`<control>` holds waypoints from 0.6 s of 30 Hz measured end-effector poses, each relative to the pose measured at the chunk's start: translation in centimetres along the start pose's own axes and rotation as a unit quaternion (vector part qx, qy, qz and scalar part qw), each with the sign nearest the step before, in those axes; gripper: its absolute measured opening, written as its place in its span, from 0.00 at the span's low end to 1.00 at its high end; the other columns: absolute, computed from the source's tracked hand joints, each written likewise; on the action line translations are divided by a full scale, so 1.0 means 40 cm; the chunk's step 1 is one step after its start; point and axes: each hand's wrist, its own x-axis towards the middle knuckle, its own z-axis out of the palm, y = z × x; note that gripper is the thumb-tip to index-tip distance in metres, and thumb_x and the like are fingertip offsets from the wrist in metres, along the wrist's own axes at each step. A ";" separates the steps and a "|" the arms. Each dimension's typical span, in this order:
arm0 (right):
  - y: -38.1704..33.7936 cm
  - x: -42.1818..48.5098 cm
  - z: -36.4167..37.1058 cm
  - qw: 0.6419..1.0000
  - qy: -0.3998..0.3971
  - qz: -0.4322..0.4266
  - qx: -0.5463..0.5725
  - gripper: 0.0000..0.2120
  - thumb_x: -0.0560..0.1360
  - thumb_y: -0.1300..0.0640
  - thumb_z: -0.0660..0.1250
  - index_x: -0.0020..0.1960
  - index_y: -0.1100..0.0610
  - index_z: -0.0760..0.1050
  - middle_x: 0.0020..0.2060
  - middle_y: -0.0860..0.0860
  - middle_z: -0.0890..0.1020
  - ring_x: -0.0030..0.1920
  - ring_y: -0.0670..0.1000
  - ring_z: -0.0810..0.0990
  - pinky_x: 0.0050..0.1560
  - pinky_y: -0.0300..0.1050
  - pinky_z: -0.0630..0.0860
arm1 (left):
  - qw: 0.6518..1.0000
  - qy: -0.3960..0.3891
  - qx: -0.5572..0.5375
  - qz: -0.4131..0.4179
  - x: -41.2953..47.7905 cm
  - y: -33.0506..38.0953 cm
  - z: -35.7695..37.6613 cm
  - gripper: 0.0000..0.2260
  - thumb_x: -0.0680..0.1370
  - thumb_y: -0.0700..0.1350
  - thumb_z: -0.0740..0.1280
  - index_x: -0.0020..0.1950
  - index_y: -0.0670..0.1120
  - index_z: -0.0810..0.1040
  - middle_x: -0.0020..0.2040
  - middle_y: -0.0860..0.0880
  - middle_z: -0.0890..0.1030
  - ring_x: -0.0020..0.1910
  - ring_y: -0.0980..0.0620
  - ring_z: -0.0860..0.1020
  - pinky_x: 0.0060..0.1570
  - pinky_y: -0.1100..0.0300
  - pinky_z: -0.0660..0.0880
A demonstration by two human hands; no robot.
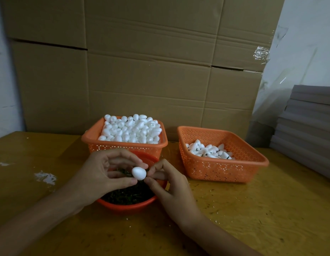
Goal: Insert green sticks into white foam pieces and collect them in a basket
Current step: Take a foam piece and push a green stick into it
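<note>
Two hands are busy right at the near edge of the yellowish wooden desk [252,209], so starting there. The left hand [101,174] has one white egg-shaped foam piece [139,173] nipped between thumb underneath and fingertips on top, with the rest of the hand loosely cupped around it. That foam is going to weigh basically nothing and dent if you squeeze it, so I'd say a light grip round the fat middle is the way to go, leaving the end free for poking.

The right hand [166,183] is closed down to a tight thumb-and-forefinger pinch right against the right end of the egg. My guess is it's pinching a thin green stick there, but the fingertips hide it, so I can't actually see one. A stick like that would be stiff but skinny and easy to bend, so holding it close to the tip makes sense.

Just under both hands sits a round orange plastic bowl [127,206] holding a dark heap of green sticks [129,195].

Farther back, dead centre, there's an orange perforated plastic basket [123,145] piled over the rim with plain white foam eggs [131,129]. To its right, a second orange perforated basket [225,169] has only a shallow layer of finished foam pieces [208,151], some showing bits of green.

Farthest out is a wall of brown cardboard boxes [142,71], plus a stack of grey sheets [308,126] at far right.
</note>
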 end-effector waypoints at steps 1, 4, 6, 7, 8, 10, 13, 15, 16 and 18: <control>0.000 0.000 -0.001 1.000 -0.001 0.003 0.002 0.07 0.81 0.62 0.71 0.52 0.51 0.75 0.48 0.46 0.89 0.53 0.46 0.87 0.53 0.58 0.81 | 1.000 -0.003 0.004 0.002 0.001 0.000 0.001 0.16 0.70 0.39 0.80 0.54 0.54 0.85 0.56 0.48 0.88 0.60 0.49 0.85 0.61 0.59 0.81; 0.001 -0.002 -0.005 1.000 -0.001 0.006 0.008 0.07 0.81 0.62 0.71 0.52 0.52 0.75 0.49 0.46 0.89 0.54 0.46 0.87 0.53 0.57 0.81 | 1.000 -0.007 0.001 0.007 0.003 -0.003 0.005 0.16 0.70 0.38 0.79 0.54 0.54 0.85 0.56 0.49 0.88 0.60 0.49 0.85 0.61 0.59 0.81; 0.003 -0.003 -0.004 1.000 0.000 0.003 0.007 0.06 0.81 0.61 0.70 0.52 0.52 0.75 0.48 0.46 0.89 0.53 0.46 0.87 0.51 0.55 0.81 | 1.000 -0.001 -0.001 0.020 0.001 0.001 0.007 0.18 0.70 0.37 0.78 0.55 0.54 0.85 0.58 0.48 0.88 0.59 0.48 0.85 0.59 0.57 0.82; 0.003 -0.004 -0.003 1.000 0.003 0.000 0.004 0.05 0.82 0.61 0.70 0.52 0.52 0.75 0.47 0.45 0.89 0.52 0.47 0.87 0.50 0.53 0.81 | 1.000 0.002 0.000 0.030 0.001 0.002 0.008 0.20 0.71 0.35 0.78 0.57 0.54 0.85 0.59 0.48 0.87 0.57 0.47 0.86 0.57 0.56 0.83; 0.004 -0.005 -0.001 1.000 0.011 -0.004 -0.003 0.05 0.82 0.60 0.70 0.52 0.52 0.75 0.47 0.44 0.88 0.51 0.46 0.87 0.48 0.49 0.80 | 0.999 0.007 0.003 0.041 0.000 0.002 0.010 0.22 0.71 0.33 0.77 0.59 0.54 0.84 0.61 0.49 0.86 0.55 0.46 0.86 0.54 0.55 0.84; 0.004 -0.008 0.006 0.999 0.045 -0.015 -0.023 0.06 0.82 0.60 0.70 0.52 0.51 0.75 0.47 0.43 0.87 0.51 0.44 0.86 0.48 0.42 0.79 | 0.998 0.028 0.010 0.054 -0.001 -0.001 0.017 0.27 0.72 0.27 0.75 0.62 0.55 0.82 0.63 0.49 0.85 0.52 0.44 0.86 0.48 0.55 0.84; 0.007 -0.012 0.017 0.990 0.126 -0.022 -0.057 0.06 0.81 0.59 0.71 0.51 0.49 0.76 0.48 0.44 0.85 0.55 0.44 0.85 0.52 0.49 0.81 | 0.992 0.084 0.058 0.068 -0.011 -0.015 0.028 0.26 0.74 0.27 0.74 0.60 0.57 0.82 0.61 0.50 0.85 0.51 0.45 0.86 0.46 0.56 0.84; 0.007 -0.010 0.007 0.977 0.194 -0.028 -0.079 0.06 0.81 0.58 0.70 0.50 0.49 0.76 0.48 0.44 0.84 0.53 0.46 0.85 0.52 0.51 0.81 | 0.983 0.088 0.139 0.076 -0.022 -0.022 0.036 0.23 0.75 0.32 0.75 0.56 0.60 0.82 0.57 0.54 0.85 0.52 0.50 0.85 0.50 0.58 0.82; 0.007 -0.005 -0.008 0.971 0.222 -0.027 -0.085 0.05 0.81 0.59 0.71 0.50 0.49 0.77 0.47 0.44 0.85 0.53 0.47 0.85 0.52 0.52 0.81 | 0.976 0.077 0.185 0.084 -0.027 -0.027 0.040 0.20 0.76 0.35 0.76 0.55 0.61 0.82 0.55 0.57 0.85 0.53 0.53 0.85 0.51 0.60 0.81; 0.004 0.013 -0.049 0.959 0.268 -0.024 -0.092 0.07 0.81 0.61 0.71 0.50 0.49 0.78 0.47 0.42 0.85 0.52 0.46 0.85 0.52 0.53 0.81 | 0.960 0.045 0.259 0.097 -0.032 -0.026 0.049 0.12 0.77 0.45 0.77 0.53 0.62 0.83 0.52 0.63 0.85 0.54 0.59 0.83 0.50 0.63 0.79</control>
